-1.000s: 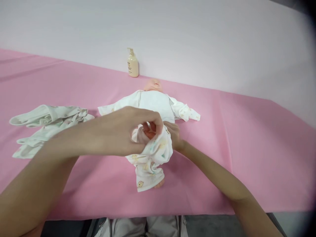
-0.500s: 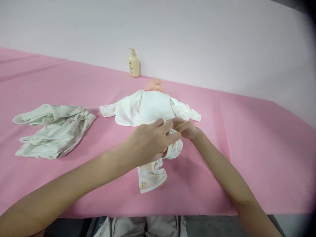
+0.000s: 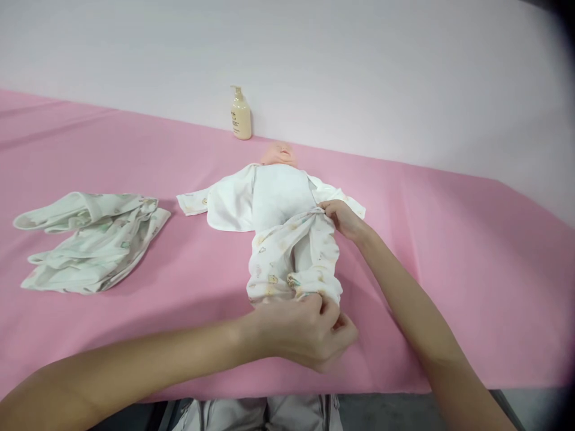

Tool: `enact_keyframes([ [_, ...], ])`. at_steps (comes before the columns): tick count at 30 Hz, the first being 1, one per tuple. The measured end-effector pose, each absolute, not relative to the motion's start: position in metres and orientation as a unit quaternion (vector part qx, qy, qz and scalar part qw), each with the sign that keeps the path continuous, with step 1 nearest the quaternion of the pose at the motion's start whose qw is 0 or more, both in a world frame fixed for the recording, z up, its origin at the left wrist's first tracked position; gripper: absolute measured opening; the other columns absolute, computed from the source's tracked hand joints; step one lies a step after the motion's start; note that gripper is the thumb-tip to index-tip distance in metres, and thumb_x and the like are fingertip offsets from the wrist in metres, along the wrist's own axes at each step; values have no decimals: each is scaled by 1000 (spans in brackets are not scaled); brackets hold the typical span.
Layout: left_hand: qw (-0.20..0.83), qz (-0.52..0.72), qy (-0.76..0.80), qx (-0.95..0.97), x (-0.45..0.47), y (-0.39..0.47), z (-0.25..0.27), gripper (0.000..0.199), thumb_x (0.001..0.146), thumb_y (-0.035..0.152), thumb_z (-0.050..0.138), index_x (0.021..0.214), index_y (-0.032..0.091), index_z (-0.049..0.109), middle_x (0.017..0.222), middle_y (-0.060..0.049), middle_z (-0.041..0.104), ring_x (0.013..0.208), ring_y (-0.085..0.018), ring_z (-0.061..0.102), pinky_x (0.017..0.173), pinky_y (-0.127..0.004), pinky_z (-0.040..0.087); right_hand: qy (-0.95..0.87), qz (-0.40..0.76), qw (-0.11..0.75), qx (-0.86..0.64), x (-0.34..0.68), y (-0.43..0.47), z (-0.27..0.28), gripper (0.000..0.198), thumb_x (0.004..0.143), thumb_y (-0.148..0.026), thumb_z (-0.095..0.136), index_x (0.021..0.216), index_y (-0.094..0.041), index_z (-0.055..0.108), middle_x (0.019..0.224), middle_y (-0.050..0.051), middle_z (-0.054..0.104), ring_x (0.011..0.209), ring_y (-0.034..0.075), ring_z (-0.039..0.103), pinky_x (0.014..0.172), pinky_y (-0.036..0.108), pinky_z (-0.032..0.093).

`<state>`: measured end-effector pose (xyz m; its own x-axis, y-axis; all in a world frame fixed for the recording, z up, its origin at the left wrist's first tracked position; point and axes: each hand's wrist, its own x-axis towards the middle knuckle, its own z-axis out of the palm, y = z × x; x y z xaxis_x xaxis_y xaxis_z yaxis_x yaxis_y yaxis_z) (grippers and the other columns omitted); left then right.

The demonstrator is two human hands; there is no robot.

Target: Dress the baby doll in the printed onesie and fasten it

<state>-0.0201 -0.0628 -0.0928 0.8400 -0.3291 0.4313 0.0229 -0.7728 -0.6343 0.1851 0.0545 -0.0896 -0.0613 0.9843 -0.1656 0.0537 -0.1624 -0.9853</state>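
A baby doll point(image 3: 279, 154) lies on its back, with its head toward the wall. It wears a white printed top point(image 3: 283, 194) whose left-side flap is spread out. Printed baby pants point(image 3: 269, 263) cover its hips and legs, bunched around the right-hand leg. My right hand point(image 3: 344, 218) pinches the waistband at the doll's right-hand hip. Down at the leg ends, my left hand point(image 3: 305, 332) has its fingers curled against the pants cloth and hides the feet.
Folded printed baby clothing point(image 3: 96, 245) lies on the left of the pink table cover point(image 3: 449, 269). A cream pump bottle point(image 3: 241, 117) stands by the white wall point(image 3: 359, 78) at the back. The table's front edge is close to my lap.
My left hand has moved from the waist down to the leg ends. The pants now spread up over both legs to the waist, while my right hand stays near the hip.
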Motion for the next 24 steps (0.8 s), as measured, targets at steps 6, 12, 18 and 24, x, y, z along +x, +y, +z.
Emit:
enact_keyframes([
  [6,158,-197,9,-968,-18,-72,-87,21,93,6,53,90,15,72,91,-9,68,76,-17,58,66,-31,48,-562,357,444,-600,182,64,-106,13,49,-22,45,56,-19,55,53,-1,47,57,14,35,54,27,24],
  [12,89,-181,-10,-979,-15,-73,-94,25,91,3,50,99,14,72,93,-9,71,77,-17,61,72,-31,52,-664,269,415,-561,177,53,-102,3,63,-23,50,66,-22,48,56,-5,39,60,15,38,60,29,27],
  [18,125,-185,-17,-975,-11,-80,-111,33,93,4,46,106,14,75,101,-10,73,81,-18,64,77,-31,55,-711,205,383,-553,172,47,-97,9,73,-30,50,70,-22,47,57,-5,38,59,15,37,63,31,27],
  [24,10,-71,13,-997,-29,-63,-77,42,81,-9,49,109,15,70,111,-3,71,79,-17,63,69,-32,53,-710,215,395,-542,175,51,-101,12,74,-31,51,67,-22,49,57,-5,40,61,15,38,64,30,28],
])
